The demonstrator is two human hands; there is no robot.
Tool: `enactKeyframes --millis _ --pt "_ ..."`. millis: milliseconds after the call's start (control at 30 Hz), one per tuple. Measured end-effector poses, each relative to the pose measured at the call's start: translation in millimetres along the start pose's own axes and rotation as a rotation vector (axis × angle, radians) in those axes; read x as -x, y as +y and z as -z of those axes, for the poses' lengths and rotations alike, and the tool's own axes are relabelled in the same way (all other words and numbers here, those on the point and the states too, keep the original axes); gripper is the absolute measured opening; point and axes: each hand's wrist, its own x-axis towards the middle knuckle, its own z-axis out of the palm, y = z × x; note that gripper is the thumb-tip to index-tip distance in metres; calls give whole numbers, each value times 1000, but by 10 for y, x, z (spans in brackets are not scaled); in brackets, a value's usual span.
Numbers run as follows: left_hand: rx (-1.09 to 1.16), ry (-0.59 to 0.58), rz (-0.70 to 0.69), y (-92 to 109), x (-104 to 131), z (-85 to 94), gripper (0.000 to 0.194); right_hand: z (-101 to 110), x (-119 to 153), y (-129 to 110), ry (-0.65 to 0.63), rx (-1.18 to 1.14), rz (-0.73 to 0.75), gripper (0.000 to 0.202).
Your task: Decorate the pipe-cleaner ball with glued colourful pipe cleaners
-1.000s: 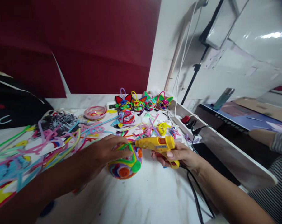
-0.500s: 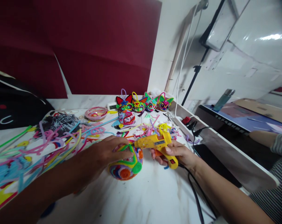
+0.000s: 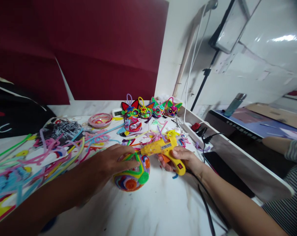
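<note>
My left hand [image 3: 116, 160] grips a round craft piece [image 3: 131, 180] covered in coloured pipe cleaners, with a green and yellow angular outline on top and orange discs on its side. My right hand [image 3: 179, 159] is wrapped round the handle of a yellow glue gun [image 3: 160, 147], fingers at its orange trigger. The gun's nozzle points left and meets the top edge of the piece, near my left fingertips. Whether glue comes out is too small to tell. A black cord runs from the handle toward the lower right.
Four eared pipe-cleaner figures [image 3: 145, 110] line the back of the table, near a pink bowl [image 3: 100, 120]. Loose pipe cleaners [image 3: 50, 147] cover the left side. At right are a black tablet [image 3: 224, 173], a power strip [image 3: 200, 129] and another person's striped sleeve [image 3: 294, 151].
The glue gun has tilted slightly, its handle end rising a little, while its nozzle stays at the piece. My left hand keeps its hold with little movement.
</note>
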Motion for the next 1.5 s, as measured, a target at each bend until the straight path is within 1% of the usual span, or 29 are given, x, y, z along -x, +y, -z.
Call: enactKeyframes --millis 67,233,300,400,500,767,900,1033,1200,1367,1500 --pt "-30 -19 -13 -9 2 -18 43 -7 -7 0 5 -17 -7 49" --pt "-28 0 -28 -29 8 -30 39 -12 -19 8 16 -30 0 48" --pt "-15 -29 -23 -28 10 -18 42 -2 -16 16 14 -19 7 48" --pt "-1 -23 -36 -20 9 -5 50 13 -8 15 3 0 24 47" --pt "-3 -20 -39 -9 -1 -1 53 5 -5 -17 -24 15 35 48" --pt "-40 -46 -24 39 -40 39 42 -33 13 -88 -47 99 76 48" --pt "-56 -67 -17 67 -69 57 42 -22 29 -96 -23 136 83 49" --pt "-63 -42 -31 84 -81 48 42 -23 42 -120 -4 181 74 50" --pt "-67 -49 -4 137 -115 70 41 -15 55 -117 0 212 86 51" --pt "-92 -23 -48 206 -185 130 34 -15 69 -107 -14 196 94 49" --pt "-118 -13 -77 219 -202 144 34 -16 81 -109 -10 193 87 49"
